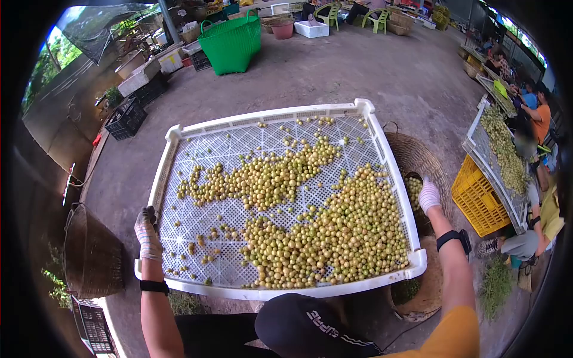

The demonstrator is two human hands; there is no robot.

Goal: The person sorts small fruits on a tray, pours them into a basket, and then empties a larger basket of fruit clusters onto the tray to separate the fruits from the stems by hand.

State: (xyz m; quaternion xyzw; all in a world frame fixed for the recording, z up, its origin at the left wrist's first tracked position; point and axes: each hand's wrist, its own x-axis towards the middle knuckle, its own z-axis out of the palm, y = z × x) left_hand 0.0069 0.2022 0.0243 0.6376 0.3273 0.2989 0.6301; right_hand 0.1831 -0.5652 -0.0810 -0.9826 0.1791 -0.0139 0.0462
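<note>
Gripping white perforated plastic sorting tray at both side rims.
Gloved left hand and right hand had fingers curled closed on the rims; a tilt could have spilled small yellow-green round fruits over the tray's near edge.

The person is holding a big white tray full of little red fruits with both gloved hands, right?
Not quite: the head view shows the fruits are yellow-green, not red. The rest holds: the left hand and right hand, both gloved, grip the big white tray by its sides.

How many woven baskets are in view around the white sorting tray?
3 near the white tray: one woven basket by the left hand, one behind the right hand, one under the tray's near right corner. More at the far end may be baskets; unclear.
</note>
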